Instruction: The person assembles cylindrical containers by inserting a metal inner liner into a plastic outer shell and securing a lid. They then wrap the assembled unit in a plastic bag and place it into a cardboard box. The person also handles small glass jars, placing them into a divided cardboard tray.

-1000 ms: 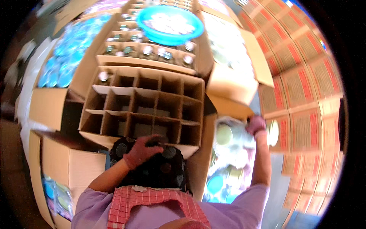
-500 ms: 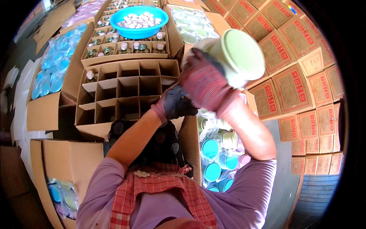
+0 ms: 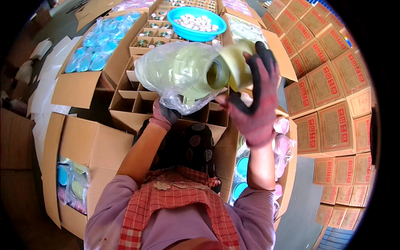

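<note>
A pale green jug [image 3: 179,62] in a clear plastic bag lies on its side above the divided carton, its round mouth facing right. A handle-like strip shows on its lower side. From below, my left hand [image 3: 164,114] in a dark-palmed red glove supports the jug; its fingers are partly hidden by the bag. My right hand [image 3: 256,100], gloved alike, is curled around a pale green lid [image 3: 237,62] right beside the mouth. The lid is tilted and blurred, and I cannot tell whether it still touches the rim.
Beneath the jug stands a carton [image 3: 125,100] with cardboard dividers. A blue basin [image 3: 196,35] of small white caps rests on a carton of glass bottles. Cartons with bagged blue-lidded containers [image 3: 100,62] flank me. Printed boxes [image 3: 337,129] are stacked at right.
The jug has swung from upper right to the middle, and my left hand now supports it. The lid has come off the mouth in my right hand. The whole view has shifted.
</note>
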Tool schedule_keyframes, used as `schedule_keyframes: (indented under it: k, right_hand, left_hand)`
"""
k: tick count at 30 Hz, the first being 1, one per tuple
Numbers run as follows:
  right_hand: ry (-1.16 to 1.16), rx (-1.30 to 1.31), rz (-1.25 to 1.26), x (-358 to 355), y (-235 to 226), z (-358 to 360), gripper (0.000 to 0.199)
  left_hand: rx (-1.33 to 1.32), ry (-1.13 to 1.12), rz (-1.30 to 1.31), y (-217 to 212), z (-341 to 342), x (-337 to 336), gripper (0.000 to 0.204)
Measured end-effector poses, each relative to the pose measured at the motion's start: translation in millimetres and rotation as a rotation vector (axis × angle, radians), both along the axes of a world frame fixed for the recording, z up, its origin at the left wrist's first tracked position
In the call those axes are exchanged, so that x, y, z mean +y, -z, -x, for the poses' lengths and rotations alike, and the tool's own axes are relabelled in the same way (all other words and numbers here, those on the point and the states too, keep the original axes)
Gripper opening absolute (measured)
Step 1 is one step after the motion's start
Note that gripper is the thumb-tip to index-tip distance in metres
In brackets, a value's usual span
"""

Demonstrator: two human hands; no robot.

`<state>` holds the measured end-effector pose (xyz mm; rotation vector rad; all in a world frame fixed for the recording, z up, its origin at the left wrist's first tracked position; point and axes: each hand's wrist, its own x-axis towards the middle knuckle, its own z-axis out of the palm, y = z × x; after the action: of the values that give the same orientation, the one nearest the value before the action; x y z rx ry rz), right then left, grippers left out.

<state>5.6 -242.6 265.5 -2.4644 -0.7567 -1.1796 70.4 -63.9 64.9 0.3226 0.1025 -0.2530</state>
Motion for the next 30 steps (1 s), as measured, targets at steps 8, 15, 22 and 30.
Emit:
schedule_keyframes:
  k: [8,15,22,30]
  right_hand:
    - [-0.440,0.554,-0.823,-1,72,-36,0.087]
    - [-0.706,1.020,-1.182,28,118,-11,0.091]
    - [-0.294,1.109,-1.364,-45,185,15,0.040]
    - [-0.209,1.194,-2.069,-225,258,8,0.050]
  left_hand:
    - [-0.183,0.259,0.576,-39,29,21,0.062]
    - [-0.187,0.063,0.193,-1,48,41,0.056]
    - [-0.159,0.040,-0.200,35,27,52,0.050]
    - [-0.133,0.078,-0.403,67,13,59,0.044]
